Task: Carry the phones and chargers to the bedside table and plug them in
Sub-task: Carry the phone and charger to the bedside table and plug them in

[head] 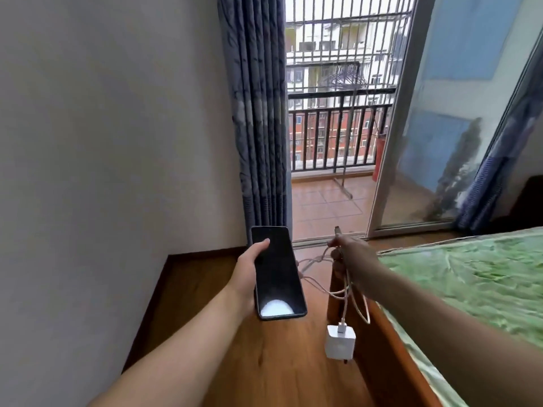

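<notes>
The left hand [245,274] grips a dark phone [277,273], screen up, above the floor [264,362]. The right hand [351,254] pinches a white cable [345,301]; its charger [340,342] dangles beside the bed's [470,277] corner.

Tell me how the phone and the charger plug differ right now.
The phone is dark, flat and slab-shaped; the charger plug is white and boxy. The phone lies cradled in the left hand, screen up; the charger plug touches no hand and dangles by its white cable, which is bunched in the right hand. Both are held up above the wooden floor beside the bed.
</notes>
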Available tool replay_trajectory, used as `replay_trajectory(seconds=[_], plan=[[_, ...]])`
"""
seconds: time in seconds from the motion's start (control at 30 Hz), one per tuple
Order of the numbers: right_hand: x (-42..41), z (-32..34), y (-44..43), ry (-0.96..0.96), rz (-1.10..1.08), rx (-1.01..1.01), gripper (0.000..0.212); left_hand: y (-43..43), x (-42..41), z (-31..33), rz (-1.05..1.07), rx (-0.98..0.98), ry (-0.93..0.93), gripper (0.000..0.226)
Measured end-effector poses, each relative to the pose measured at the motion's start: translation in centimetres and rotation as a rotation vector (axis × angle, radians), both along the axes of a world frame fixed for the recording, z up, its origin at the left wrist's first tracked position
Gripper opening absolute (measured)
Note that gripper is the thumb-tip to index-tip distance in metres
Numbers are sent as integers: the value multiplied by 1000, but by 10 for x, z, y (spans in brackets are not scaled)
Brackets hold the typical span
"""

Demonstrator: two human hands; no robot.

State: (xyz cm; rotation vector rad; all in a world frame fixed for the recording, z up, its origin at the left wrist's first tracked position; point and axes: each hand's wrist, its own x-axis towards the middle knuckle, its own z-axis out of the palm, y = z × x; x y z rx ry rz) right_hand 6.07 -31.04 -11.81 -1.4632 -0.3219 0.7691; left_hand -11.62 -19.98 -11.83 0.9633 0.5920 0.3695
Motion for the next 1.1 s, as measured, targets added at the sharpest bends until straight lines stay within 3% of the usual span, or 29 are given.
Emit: replay_trajectory(seconds=[0.23,0.6,0.9,1.1], plan=[[109,-6,93,22,42,-36,25,90,122,-4,-29,62,125,68],[281,21,220,-79,9,-48,26,246,302,15,-144,-72,-43,78],[433,12,386,-125,-203,-100,31,442,460,-1,-289,-63,-40,73],[519,44,458,-84,-284,-115,33,526,548,16,-380,-50,-51,85]])
